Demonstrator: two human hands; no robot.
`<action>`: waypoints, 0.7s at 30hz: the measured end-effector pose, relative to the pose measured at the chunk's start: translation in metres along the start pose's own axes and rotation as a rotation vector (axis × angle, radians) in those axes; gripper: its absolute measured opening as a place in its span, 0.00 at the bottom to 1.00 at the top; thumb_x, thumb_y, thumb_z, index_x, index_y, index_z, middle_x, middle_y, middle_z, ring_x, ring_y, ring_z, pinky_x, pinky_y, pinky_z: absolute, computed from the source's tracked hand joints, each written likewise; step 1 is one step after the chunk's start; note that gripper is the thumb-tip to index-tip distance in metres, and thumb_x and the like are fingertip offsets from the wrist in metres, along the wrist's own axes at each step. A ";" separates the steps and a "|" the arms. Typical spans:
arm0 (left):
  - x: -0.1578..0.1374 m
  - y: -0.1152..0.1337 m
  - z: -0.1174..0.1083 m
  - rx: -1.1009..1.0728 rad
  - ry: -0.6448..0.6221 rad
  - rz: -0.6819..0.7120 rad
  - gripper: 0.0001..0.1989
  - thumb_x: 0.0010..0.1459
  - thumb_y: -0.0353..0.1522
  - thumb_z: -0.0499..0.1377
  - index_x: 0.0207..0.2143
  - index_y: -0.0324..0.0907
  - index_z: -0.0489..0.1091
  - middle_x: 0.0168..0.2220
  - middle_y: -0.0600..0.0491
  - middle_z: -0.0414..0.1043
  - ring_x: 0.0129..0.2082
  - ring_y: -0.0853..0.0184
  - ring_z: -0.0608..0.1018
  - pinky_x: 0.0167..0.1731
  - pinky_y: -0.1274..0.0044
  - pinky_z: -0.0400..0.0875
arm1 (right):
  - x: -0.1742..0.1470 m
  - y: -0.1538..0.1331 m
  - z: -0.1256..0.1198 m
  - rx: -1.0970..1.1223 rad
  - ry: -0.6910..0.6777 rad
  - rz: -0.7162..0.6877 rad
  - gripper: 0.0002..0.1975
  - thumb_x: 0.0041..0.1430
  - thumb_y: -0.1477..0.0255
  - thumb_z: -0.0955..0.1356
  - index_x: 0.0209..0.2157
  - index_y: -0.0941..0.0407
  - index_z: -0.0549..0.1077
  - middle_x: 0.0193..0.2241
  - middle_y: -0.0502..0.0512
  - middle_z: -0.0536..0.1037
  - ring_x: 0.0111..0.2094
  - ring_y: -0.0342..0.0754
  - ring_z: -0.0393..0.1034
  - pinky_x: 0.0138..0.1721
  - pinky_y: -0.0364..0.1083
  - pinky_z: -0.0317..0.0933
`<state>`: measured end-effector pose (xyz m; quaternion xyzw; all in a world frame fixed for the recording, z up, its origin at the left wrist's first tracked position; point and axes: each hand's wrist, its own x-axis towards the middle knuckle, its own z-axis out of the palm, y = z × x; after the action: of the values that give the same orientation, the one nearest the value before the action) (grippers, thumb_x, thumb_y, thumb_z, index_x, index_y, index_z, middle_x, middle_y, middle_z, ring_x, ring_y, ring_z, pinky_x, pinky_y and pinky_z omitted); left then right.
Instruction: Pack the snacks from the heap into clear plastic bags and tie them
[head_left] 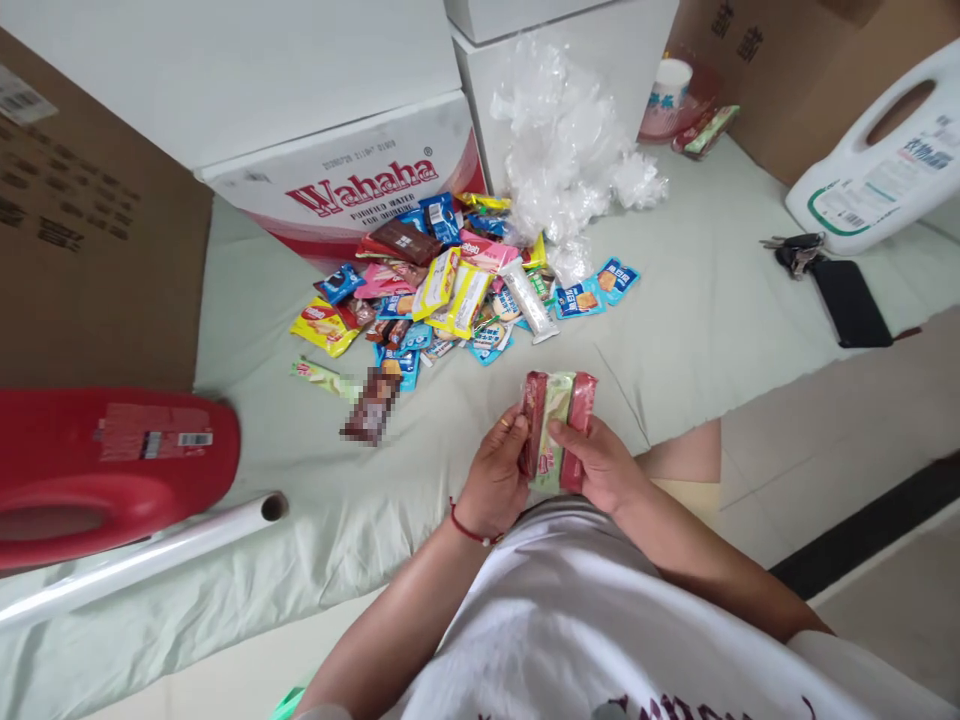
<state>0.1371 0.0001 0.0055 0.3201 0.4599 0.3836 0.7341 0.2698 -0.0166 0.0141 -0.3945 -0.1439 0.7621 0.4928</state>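
Close to my body, both hands grip a bundle of wrapped snack bars (557,400), two red ones with a green one between them. My left hand (495,470) pinches the bundle's left edge, thumb on the front. On the right edge, my right hand (604,460) holds it with the thumb lying over the green wrapper. Beyond the hands lies a heap of packaged snacks (465,290) in blue, yellow, pink and silver wrappers. A green-wrapped bar (322,377) and a brown packet (371,405) lie at the heap's near left.
A Wahaha carton (360,180) and crumpled clear plastic (555,150) stand behind the heap. At left are a red jug (120,470) and a plastic film roll (150,560). On the right are a white detergent bottle (877,160), keys (799,255) and a black phone (851,303).
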 end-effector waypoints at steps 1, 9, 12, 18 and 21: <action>0.001 -0.005 0.005 0.027 -0.009 0.015 0.24 0.66 0.51 0.56 0.56 0.46 0.69 0.49 0.47 0.80 0.44 0.58 0.83 0.44 0.66 0.79 | 0.000 0.001 0.003 0.054 0.043 0.010 0.31 0.44 0.54 0.81 0.47 0.55 0.79 0.41 0.58 0.85 0.45 0.59 0.81 0.49 0.57 0.73; 0.026 -0.033 0.012 0.467 0.055 0.275 0.20 0.74 0.43 0.44 0.53 0.45 0.70 0.49 0.42 0.78 0.53 0.57 0.79 0.53 0.61 0.77 | 0.003 0.002 -0.006 0.165 0.269 -0.104 0.26 0.39 0.63 0.84 0.40 0.55 0.80 0.35 0.55 0.86 0.42 0.59 0.82 0.44 0.55 0.75; 0.035 -0.038 0.017 0.529 0.123 0.369 0.18 0.73 0.43 0.48 0.53 0.45 0.70 0.53 0.42 0.74 0.54 0.58 0.77 0.55 0.62 0.74 | 0.003 0.000 -0.008 0.124 0.295 -0.179 0.26 0.40 0.63 0.83 0.42 0.55 0.80 0.36 0.55 0.86 0.42 0.59 0.82 0.43 0.54 0.76; 0.034 -0.023 0.001 0.696 0.254 0.444 0.16 0.70 0.44 0.53 0.54 0.47 0.69 0.54 0.47 0.71 0.56 0.59 0.75 0.55 0.64 0.73 | 0.021 -0.063 -0.057 -0.079 0.421 -0.335 0.26 0.43 0.62 0.83 0.44 0.56 0.79 0.39 0.56 0.86 0.38 0.56 0.82 0.44 0.55 0.77; 0.016 -0.012 -0.044 0.869 0.375 0.579 0.13 0.68 0.43 0.55 0.48 0.49 0.72 0.55 0.46 0.69 0.56 0.54 0.74 0.56 0.59 0.73 | 0.065 -0.142 -0.109 -0.189 0.595 -0.610 0.28 0.44 0.68 0.82 0.47 0.55 0.77 0.42 0.54 0.85 0.40 0.52 0.81 0.46 0.54 0.76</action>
<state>0.1041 0.0126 -0.0273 0.6331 0.5918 0.3952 0.3045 0.4280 0.0882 0.0006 -0.5798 -0.1749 0.4181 0.6770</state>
